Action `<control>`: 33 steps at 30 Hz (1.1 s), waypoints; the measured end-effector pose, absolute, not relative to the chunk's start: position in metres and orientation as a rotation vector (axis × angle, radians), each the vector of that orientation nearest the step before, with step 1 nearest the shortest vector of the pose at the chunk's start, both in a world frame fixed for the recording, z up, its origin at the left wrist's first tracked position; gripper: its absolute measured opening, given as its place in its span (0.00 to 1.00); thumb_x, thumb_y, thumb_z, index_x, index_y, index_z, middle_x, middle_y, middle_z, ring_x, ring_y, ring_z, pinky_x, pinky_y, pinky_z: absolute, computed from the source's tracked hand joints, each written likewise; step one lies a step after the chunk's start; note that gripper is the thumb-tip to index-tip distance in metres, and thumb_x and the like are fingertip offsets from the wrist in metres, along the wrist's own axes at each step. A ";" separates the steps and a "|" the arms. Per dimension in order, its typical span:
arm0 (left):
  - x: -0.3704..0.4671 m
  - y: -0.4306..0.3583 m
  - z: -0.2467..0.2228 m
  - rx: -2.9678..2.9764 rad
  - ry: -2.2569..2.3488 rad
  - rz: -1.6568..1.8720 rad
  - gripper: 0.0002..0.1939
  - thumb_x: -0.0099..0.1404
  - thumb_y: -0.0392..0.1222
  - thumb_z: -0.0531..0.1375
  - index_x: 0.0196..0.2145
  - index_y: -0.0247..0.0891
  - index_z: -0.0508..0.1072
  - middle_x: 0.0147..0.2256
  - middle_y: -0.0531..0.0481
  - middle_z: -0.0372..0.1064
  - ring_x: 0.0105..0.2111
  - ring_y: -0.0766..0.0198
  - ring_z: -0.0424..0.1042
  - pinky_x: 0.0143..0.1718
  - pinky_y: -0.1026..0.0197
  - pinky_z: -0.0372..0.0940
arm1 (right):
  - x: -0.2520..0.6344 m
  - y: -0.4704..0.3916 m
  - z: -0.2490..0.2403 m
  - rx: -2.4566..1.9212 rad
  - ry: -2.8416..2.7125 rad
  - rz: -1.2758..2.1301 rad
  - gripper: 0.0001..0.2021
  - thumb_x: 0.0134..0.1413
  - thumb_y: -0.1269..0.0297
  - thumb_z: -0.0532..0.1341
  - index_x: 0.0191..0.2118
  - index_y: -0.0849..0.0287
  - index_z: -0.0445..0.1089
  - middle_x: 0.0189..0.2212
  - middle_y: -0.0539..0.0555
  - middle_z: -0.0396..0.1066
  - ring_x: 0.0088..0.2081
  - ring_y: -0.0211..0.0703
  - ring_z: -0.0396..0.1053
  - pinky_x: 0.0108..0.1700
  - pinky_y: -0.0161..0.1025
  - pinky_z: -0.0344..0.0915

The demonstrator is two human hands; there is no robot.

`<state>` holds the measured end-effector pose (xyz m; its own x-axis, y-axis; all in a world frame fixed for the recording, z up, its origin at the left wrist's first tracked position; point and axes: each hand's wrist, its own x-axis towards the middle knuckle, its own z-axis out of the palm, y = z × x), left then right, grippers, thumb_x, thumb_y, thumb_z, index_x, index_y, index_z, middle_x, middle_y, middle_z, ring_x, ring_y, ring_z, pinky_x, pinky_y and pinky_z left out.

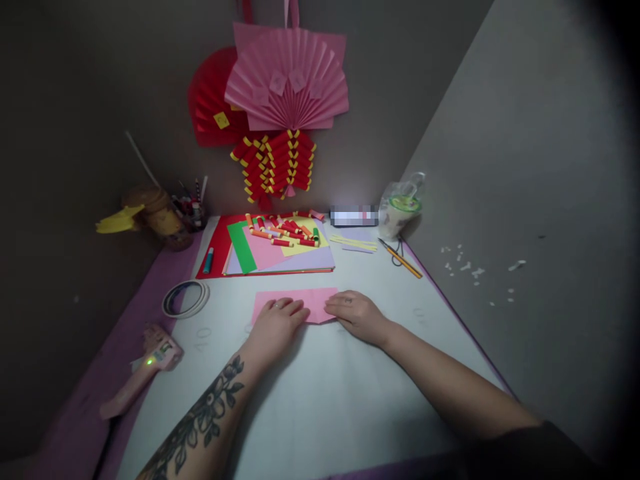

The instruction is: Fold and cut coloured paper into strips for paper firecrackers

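A sheet of pink paper [315, 305] lies on the white table cover, with a crease near its middle and its right end under my fingers. My left hand [281, 323] rests across the paper's lower left, fingers spread out and laid on it. My right hand [361, 315] has its fingers pressed together on the paper's right edge; the thumb is mostly hidden. Behind the paper is a stack of coloured sheets [315, 260] with several small red and orange paper rolls [295, 233] on top.
To the left are rolls of tape [167, 300] and a pink glue gun [163, 350] with a green light. A glue stick [208, 261], scissors or cutter with yellow handle [407, 265], yellow strips [355, 244] and drink cups [403, 212] surround the work. Paper fans [290, 80] hang behind.
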<state>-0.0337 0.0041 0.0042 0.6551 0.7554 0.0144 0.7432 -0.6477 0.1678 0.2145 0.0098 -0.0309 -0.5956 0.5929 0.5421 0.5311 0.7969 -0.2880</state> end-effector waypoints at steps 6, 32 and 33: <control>-0.056 0.015 0.018 2.517 1.409 0.097 0.13 0.66 0.40 0.51 0.38 0.42 0.75 0.38 0.46 0.75 0.39 0.57 0.71 0.38 0.59 0.61 | 0.214 0.011 -0.028 -1.183 -2.088 0.455 0.08 0.54 0.72 0.58 0.35 0.56 0.75 0.30 0.53 0.76 0.38 0.44 0.70 0.41 0.41 0.68; -0.085 0.055 -0.008 1.829 1.925 0.599 0.14 0.58 0.53 0.57 0.38 0.43 0.66 0.30 0.53 0.73 0.31 0.60 0.71 0.29 0.63 0.57 | 0.201 0.022 -0.026 -1.645 -1.574 0.827 0.10 0.47 0.64 0.58 0.36 0.54 0.57 0.19 0.42 0.65 0.24 0.39 0.64 0.30 0.35 0.57; -0.085 0.055 -0.008 1.831 1.921 0.593 0.15 0.58 0.53 0.57 0.38 0.43 0.66 0.30 0.53 0.73 0.31 0.60 0.71 0.29 0.63 0.57 | 0.201 0.022 -0.027 -1.643 -1.577 0.822 0.10 0.47 0.64 0.58 0.36 0.54 0.57 0.19 0.42 0.65 0.24 0.39 0.65 0.30 0.35 0.57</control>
